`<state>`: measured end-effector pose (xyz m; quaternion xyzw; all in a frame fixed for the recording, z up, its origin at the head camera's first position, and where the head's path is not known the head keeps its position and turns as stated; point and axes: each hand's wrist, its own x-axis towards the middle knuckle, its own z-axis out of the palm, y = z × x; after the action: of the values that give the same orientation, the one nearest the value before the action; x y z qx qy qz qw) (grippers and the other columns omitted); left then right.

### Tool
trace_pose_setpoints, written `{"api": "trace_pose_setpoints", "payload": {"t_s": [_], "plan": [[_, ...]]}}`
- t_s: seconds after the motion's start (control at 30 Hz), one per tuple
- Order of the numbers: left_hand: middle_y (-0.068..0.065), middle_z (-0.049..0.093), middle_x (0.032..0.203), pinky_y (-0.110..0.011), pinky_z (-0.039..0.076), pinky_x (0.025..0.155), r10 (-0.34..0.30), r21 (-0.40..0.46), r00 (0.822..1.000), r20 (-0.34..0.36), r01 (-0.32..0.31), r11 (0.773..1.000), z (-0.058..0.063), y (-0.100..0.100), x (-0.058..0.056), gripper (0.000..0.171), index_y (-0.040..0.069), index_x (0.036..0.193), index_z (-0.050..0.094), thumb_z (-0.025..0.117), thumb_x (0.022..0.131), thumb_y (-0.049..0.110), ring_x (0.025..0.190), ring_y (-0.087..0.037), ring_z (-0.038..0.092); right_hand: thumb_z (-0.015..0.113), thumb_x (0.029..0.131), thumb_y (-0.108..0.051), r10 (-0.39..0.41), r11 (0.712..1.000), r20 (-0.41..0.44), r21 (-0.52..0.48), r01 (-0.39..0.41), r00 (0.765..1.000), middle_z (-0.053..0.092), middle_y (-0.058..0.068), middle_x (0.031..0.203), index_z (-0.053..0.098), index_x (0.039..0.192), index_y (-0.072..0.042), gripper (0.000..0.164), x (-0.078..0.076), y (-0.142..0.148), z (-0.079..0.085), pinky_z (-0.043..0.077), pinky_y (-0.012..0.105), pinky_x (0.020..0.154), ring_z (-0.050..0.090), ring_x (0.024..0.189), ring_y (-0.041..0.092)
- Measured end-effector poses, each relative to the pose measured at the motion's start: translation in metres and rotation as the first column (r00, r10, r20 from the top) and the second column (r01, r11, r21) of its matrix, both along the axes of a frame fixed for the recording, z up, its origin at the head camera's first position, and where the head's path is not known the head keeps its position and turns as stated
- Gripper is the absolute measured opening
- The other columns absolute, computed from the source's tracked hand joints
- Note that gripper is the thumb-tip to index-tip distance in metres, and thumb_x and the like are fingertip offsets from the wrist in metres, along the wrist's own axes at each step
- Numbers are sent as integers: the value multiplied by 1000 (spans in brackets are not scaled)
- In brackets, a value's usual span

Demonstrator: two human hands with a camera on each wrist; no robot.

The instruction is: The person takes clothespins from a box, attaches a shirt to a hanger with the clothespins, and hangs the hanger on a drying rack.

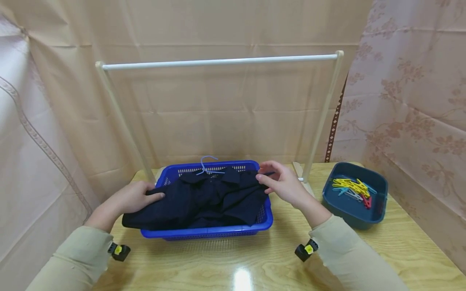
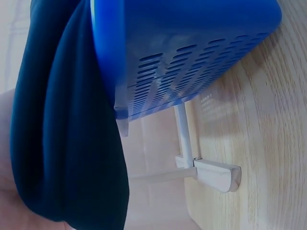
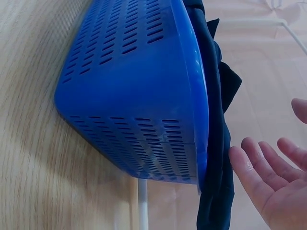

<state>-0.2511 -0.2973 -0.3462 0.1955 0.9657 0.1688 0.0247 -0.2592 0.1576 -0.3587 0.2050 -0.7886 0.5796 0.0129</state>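
Note:
A dark navy collared shirt (image 1: 204, 198) lies bunched over the blue basket (image 1: 178, 233), parts of it hanging past the rim on both sides. From its collar rises the hook of a light blue hanger (image 1: 204, 163); the rest of the hanger is mostly hidden by cloth. At the left end, my left hand (image 1: 132, 198) holds the shirt with the thumb on top, the other fingers largely hidden. My right hand (image 1: 282, 182) is beside the shirt's right end, fingers spread and loosely bent. In the right wrist view, one fingertip (image 3: 235, 152) is right at the cloth.
Behind the basket stands a rack with a white crossbar (image 1: 218, 62) and cream uprights. On the right of the wooden table (image 1: 262, 262), a dark teal tub (image 1: 378, 218) holds several yellow, blue, white and red clothespins (image 1: 351, 186). Curtains (image 1: 225, 113) hang around the back and sides.

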Motion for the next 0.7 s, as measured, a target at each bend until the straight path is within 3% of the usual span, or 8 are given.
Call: {"api": "trace_pose_setpoints", "payload": {"t_s": [0.2, 0.43, 0.6, 0.7], "plan": [[8, 39, 62, -30, 38, 59, 2, -14, 999, -35, -2, 1000, 2, -1, 1, 40, 18, 71, 56, 64, 101, 43, 58, -12, 46, 70, 99, -21, 18, 1000, -11, 22, -18, 1000, 65, 19, 120, 58, 133, 0, 42, 1, -1, 1, 62, 43, 72, 70, 101, 35], [7, 60, 70, -34, 46, 64, 35, -45, 998, -43, -37, 998, 4, -4, 0, 38, 16, 92, 74, 61, 100, 50, 65, -12, 55, 70, 99, -22, 29, 999, -7, 32, -29, 1000, 65, 17, 119, 58, 131, -2, 40, 2, 0, 3, 61, 49, 75, 69, 101, 35], [7, 52, 65, -32, 43, 62, 42, -17, 999, 4, -42, 999, 4, -8, 1, 39, 18, 78, 66, 61, 100, 50, 62, -13, 53, 69, 100, -23, 35, 999, -10, 40, -35, 999, 65, 16, 117, 59, 130, -2, 38, 3, 1, 5, 60, 51, 75, 68, 100, 34], [8, 52, 66, -31, 42, 63, 28, 26, 999, 42, -29, 999, 4, -11, 2, 36, 18, 78, 63, 61, 102, 46, 63, -12, 53, 69, 100, -22, 40, 998, -12, 46, -39, 999, 65, 16, 117, 59, 131, -2, 38, 3, 2, 5, 61, 49, 74, 68, 99, 33]]}}
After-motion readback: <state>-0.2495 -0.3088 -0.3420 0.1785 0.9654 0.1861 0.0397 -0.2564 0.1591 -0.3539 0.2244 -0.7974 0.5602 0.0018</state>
